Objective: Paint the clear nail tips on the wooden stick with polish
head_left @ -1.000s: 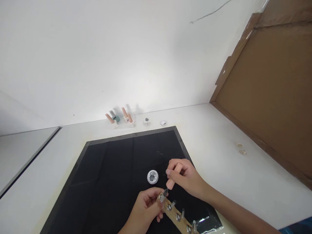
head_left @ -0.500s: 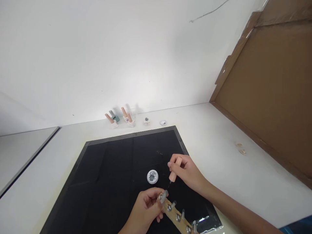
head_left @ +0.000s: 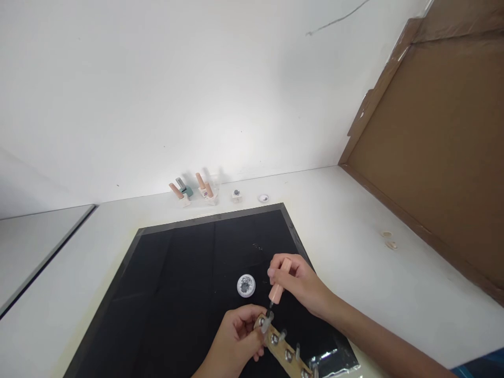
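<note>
My left hand pinches the upper end of a wooden nail-tip stand, a strip set with several round metal studs. Clear false nails stick out along it, and the topmost false nail lies by my left thumb. A nail polish brush with a peach handle is held in my right hand, its dark bristles pointing down at that topmost nail and seeming to touch it. Beyond my left hand, a small round pot of silvery glitter or flakes sits on the black mat.
Several nail polish bottles stand along the wall at the back. Beside them are an open-looking bottle and a small white dish. Two small beige pieces lie on the right of the white table. A cardboard panel rises at right.
My right hand has moved slightly down and left, bringing the brush tip down onto the topmost false nail. My left hand and the stand have barely shifted.
</note>
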`<state>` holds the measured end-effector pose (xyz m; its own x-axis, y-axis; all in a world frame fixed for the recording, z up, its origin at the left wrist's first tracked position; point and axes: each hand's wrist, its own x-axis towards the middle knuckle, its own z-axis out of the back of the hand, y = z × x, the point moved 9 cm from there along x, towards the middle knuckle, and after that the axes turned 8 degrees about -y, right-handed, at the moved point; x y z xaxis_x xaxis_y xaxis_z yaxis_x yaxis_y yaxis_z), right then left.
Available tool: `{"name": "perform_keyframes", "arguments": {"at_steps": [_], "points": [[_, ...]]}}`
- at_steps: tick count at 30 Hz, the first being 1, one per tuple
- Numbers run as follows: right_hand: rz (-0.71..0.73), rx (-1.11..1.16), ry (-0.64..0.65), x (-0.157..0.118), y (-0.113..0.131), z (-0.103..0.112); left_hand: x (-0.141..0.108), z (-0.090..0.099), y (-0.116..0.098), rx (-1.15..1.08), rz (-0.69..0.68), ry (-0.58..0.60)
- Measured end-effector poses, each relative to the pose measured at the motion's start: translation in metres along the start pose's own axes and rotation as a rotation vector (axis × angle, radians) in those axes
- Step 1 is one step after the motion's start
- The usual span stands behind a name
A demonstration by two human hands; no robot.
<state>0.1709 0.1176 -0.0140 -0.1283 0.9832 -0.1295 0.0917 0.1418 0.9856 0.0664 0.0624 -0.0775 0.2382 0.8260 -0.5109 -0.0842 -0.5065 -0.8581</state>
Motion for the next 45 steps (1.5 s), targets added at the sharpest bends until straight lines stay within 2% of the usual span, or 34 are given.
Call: {"name": "perform_keyframes", "arguments": {"at_steps": [3, 8, 11, 15, 21, 25, 32, 45], "points": [[-0.032, -0.033, 0.025, -0.001, -0.003, -0.002, 0.0, -0.001, -0.001, 0.007, -0.006, 0.006], [-0.039, -0.015, -0.062, 0.002, -0.003, 0.007, 0.0, 0.0, 0.001, 0.029, -0.011, 0.003], [-0.04, 0.04, -0.005, 0.0, 0.0, 0.002, -0.001, -0.001, 0.001, 0.036, -0.028, 0.017], [-0.112, 0.067, 0.097, -0.006, -0.002, -0.009, -0.003, -0.004, -0.001, 0.022, -0.058, 0.037], [-0.15, -0.017, 0.17, -0.007, -0.006, -0.015, -0.003, -0.007, -0.004, 0.021, -0.091, 0.046], [-0.138, -0.085, 0.134, -0.004, -0.011, -0.01, -0.004, -0.006, -0.003, 0.029, -0.081, 0.055], [-0.132, -0.056, 0.035, 0.001, -0.008, -0.001, -0.005, -0.007, -0.005, 0.02, -0.067, 0.055], [-0.171, 0.145, -0.054, 0.001, -0.002, 0.005, 0.0, 0.0, 0.004, -0.049, -0.032, 0.005]]}}
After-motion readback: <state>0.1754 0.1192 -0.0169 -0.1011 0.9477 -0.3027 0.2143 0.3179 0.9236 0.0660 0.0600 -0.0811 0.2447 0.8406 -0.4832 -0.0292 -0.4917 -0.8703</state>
